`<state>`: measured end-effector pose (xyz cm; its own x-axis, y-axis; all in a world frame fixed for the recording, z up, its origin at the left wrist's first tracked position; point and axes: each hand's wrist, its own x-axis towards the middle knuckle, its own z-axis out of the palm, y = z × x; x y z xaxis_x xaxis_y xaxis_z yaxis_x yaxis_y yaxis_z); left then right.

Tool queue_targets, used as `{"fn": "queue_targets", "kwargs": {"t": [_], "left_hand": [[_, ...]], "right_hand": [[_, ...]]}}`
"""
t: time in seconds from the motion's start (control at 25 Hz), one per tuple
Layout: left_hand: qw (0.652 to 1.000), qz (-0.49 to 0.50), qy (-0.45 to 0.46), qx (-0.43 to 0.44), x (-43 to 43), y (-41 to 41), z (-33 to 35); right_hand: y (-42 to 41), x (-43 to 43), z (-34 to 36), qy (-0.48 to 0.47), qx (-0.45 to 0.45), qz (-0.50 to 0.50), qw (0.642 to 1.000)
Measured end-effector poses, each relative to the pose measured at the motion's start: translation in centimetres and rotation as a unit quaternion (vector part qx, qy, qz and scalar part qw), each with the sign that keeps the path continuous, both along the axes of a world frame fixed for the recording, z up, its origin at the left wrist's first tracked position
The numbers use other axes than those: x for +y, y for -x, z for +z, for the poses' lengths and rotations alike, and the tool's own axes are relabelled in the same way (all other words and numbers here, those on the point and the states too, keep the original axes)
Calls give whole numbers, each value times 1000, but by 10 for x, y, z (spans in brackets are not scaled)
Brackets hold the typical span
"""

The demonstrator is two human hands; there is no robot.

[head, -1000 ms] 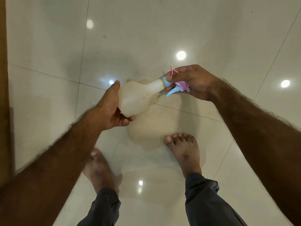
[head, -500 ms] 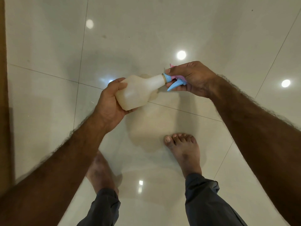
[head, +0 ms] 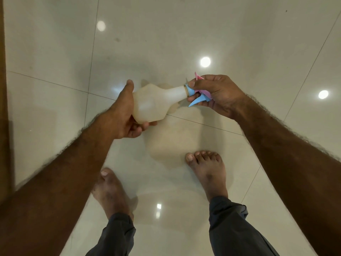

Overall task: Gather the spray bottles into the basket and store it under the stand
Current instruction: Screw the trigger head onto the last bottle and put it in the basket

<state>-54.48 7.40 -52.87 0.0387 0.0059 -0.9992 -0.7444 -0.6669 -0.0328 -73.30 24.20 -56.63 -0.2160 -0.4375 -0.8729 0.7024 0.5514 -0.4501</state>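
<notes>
A translucent white spray bottle [head: 155,103] lies nearly horizontal in the air above the floor, held between both hands. My left hand [head: 122,117] cups its round base from the left, thumb stretched along the top. My right hand [head: 215,93] is closed around the pink and blue spray head [head: 198,97] at the bottle's neck, and the blue trigger pokes out below my fingers. No basket or stand is in view.
Glossy cream floor tiles [head: 166,43] reflect ceiling lights. My two bare feet [head: 206,172] stand below the bottle, in dark trousers. A brown wooden edge [head: 2,89] runs down the far left.
My left hand shifted its grip on the bottle's base, thumb now stretched out on top. The right hand turned slightly on the spray head. The bottle stays in about the same place.
</notes>
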Motion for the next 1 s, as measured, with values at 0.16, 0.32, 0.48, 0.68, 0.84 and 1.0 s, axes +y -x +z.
{"fn": "queue_targets", "kwargs": {"t": [0.16, 0.32, 0.48, 0.68, 0.84, 1.0], "left_hand": [[988, 70, 30, 138, -2, -11, -5], [937, 263, 65, 219, 7, -11, -5], [992, 115, 22, 37, 6, -2, -7], [989, -13, 75, 126, 4, -10, -6], [950, 147, 123, 247, 15, -13, -6], [987, 128, -4, 98, 19, -17, 0]], "right_hand": [[1, 0, -2, -31, 23, 3, 999], [-4, 0, -5, -55, 35, 1, 998], [-9, 6, -5, -35, 43, 25, 998], [-8, 10, -5, -31, 43, 4, 999], [-9, 5, -5, -37, 31, -11, 999], [-8, 4, -2, -29, 37, 45, 998]]}}
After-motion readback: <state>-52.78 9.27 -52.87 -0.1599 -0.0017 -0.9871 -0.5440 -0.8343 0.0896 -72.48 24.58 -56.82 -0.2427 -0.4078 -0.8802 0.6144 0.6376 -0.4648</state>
